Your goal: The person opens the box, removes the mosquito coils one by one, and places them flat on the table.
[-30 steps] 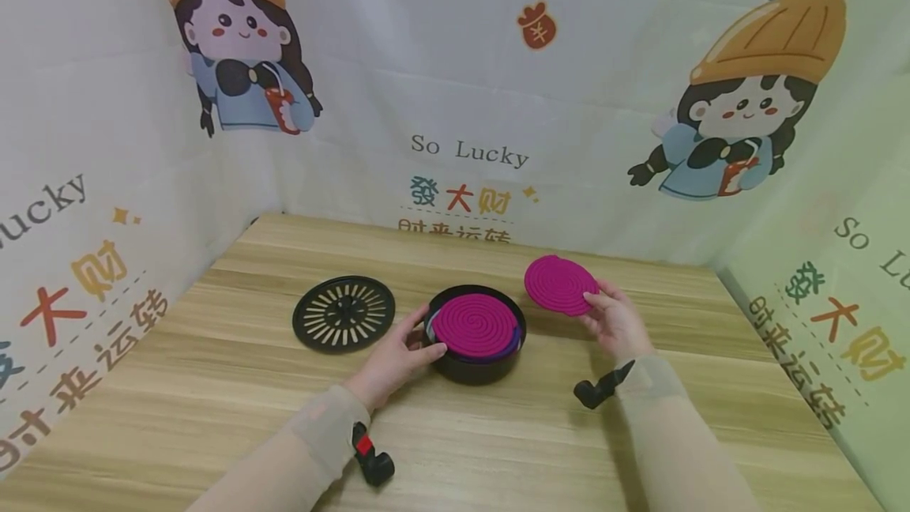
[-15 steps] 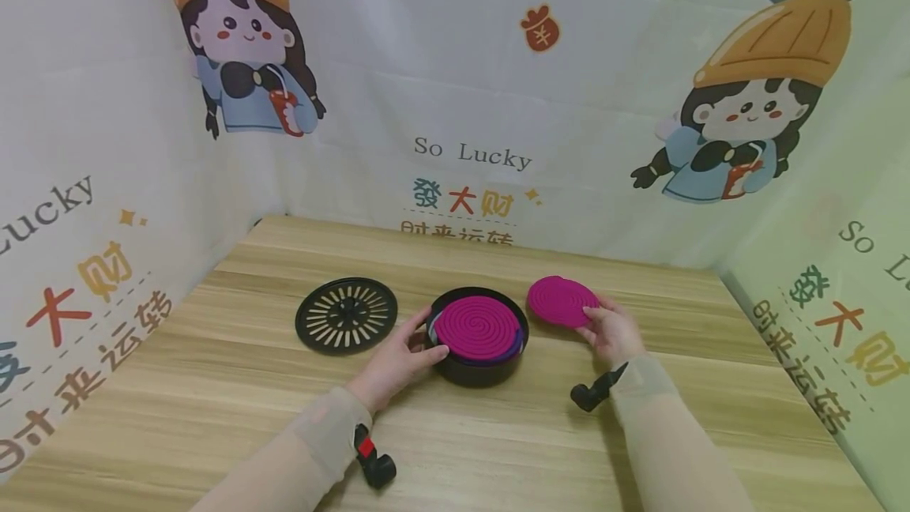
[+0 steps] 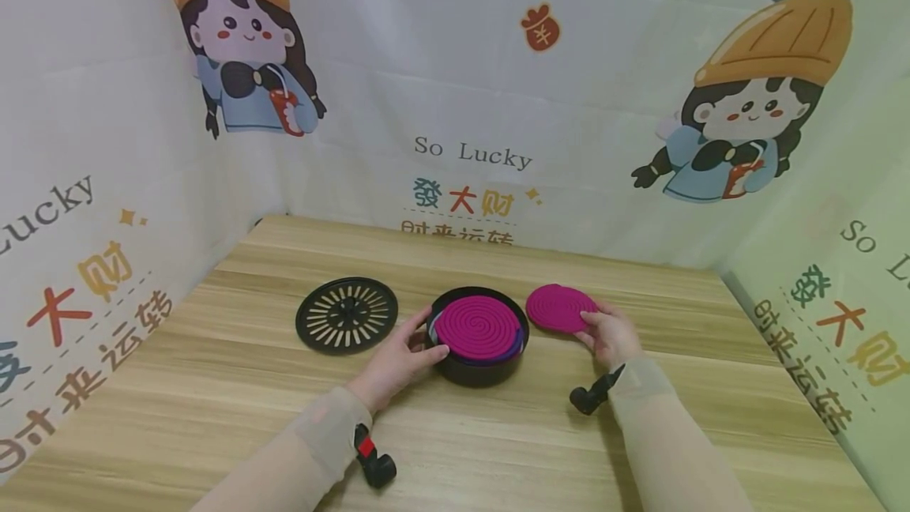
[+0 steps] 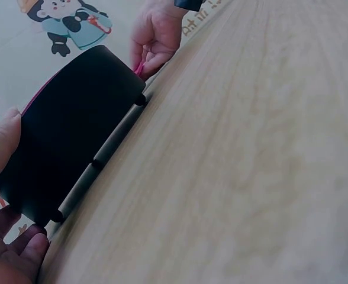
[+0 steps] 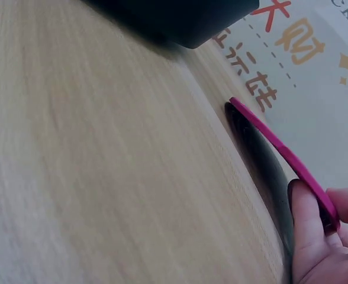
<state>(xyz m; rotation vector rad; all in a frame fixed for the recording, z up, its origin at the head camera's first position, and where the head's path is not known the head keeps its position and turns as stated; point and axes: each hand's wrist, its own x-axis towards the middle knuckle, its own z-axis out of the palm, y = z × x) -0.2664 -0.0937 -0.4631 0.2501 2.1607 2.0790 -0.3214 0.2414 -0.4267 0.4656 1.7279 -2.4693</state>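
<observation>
A round black mosquito coil holder [image 3: 478,374] with small feet stands on the wooden table. Inside it lies a magenta mosquito coil [image 3: 478,326], with a blue-purple edge showing beneath. My left hand [image 3: 398,358] grips the holder's left side; in the left wrist view its thumb is on the wall and its fingertips curl near the base. Right of the holder, my right hand [image 3: 613,334] pinches another magenta coil [image 3: 558,308] by its right edge, thumb on top and fingers below. In the right wrist view this coil [image 5: 280,148] shows edge-on, slightly tilted, close over the table with its shadow below.
A black slotted lid [image 3: 346,314] lies flat to the left of the holder. The wooden table [image 3: 483,449] runs back to a printed cloth wall [image 3: 469,85], with more cloth on both sides. Each wrist wears a small black camera [image 3: 377,468].
My right hand has lowered the pinched coil toward the table, from tilted up to nearly flat. My left hand keeps its grip on the holder. The head view has shifted slightly.
</observation>
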